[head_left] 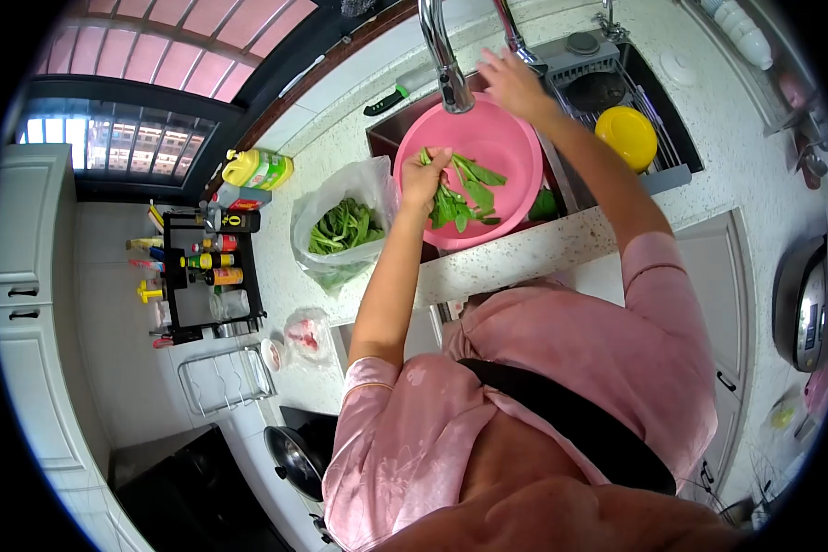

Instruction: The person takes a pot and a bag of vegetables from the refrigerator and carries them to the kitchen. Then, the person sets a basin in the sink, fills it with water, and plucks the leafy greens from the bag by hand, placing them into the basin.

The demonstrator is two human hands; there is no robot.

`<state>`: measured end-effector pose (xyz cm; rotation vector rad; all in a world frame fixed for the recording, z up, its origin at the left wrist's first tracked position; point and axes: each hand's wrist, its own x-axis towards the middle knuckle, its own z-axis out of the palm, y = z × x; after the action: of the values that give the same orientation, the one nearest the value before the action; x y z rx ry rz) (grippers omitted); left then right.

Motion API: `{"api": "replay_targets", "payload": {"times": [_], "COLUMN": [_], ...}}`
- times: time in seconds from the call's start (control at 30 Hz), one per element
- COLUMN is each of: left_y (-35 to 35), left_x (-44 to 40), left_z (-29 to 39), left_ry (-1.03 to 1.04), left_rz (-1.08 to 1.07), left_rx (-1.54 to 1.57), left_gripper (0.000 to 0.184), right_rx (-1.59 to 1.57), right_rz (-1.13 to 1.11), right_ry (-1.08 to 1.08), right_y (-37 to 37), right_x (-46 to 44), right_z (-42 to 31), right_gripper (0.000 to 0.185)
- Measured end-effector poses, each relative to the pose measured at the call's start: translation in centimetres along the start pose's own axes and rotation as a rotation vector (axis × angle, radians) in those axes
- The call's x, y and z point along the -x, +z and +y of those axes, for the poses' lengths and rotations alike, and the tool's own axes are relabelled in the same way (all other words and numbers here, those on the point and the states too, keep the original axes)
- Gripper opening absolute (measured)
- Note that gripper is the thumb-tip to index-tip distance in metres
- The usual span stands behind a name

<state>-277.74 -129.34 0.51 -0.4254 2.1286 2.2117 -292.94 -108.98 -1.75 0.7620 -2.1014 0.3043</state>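
My left hand (423, 177) is closed round the stems of a bunch of leafy greens (474, 193), whose leaves hang over the inside of a pink basin (517, 156). The basin stands in the sink. My right hand (515, 85) is raised over the basin's far rim, beside the faucet (453, 78), with its fingers apart and nothing visible in them. To the left of the basin, an open plastic bag (305, 198) holds more greens (345, 227).
A knife (386, 101) lies behind the sink. At the right, a drying basin holds a yellow bowl (626, 138). Detergent (258, 170) and a bottle rack (179, 276) stand left, near a small plastic bag (308, 338). A rice cooker (805, 304) is far right.
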Motion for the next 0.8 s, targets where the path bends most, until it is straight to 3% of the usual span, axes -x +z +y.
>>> {"api": "replay_targets", "payload": {"times": [0.07,0.13,0.27,0.33,0.43,0.57,0.63,0.8], "left_y": [0.3,0.6,-0.2,-0.5,-1.0,-1.2,-0.7,-2.2], "left_x": [0.6,1.1,1.2,0.9,0.9,0.0,-0.4,-0.6], "left_z": [0.6,1.3,0.4,0.1,-0.2,-1.4,-1.6,-2.4], "left_ry": [-0.025,-0.039,-0.062,-0.041,-0.04,-0.021,-0.005,-0.02], "left_rz": [0.017,0.0,0.014,0.005,-0.002,-0.067,-0.057,-0.127], "left_rx": [0.01,0.051,0.112,0.135,0.056,-0.06,-0.173,-0.233], "left_gripper": [0.012,0.012,0.013,0.013,0.013,0.014,0.014,0.016], "right_rx": [-0.111,-0.234,-0.323,-0.322,-0.047,-0.707,-1.37,-1.476], "right_rz": [-0.44,-0.276,-0.305,-0.324,-0.161,-0.233,-0.456,-0.786], "right_ry": [0.087,0.214,0.377,0.643,0.445,0.261,0.61,0.639], "right_y": [0.5,1.6,-0.8,-1.7,-0.6,-1.9,-2.9,-2.1], "right_x": [1.1,2.3,3.8,5.6,9.9,9.3,6.4,5.0], "right_z": [3.9,6.5,7.6,7.3,4.9,-4.9,-9.5,-10.1], "right_gripper": [0.016,0.014,0.013,0.014,0.02,0.021,0.016,0.019]}}
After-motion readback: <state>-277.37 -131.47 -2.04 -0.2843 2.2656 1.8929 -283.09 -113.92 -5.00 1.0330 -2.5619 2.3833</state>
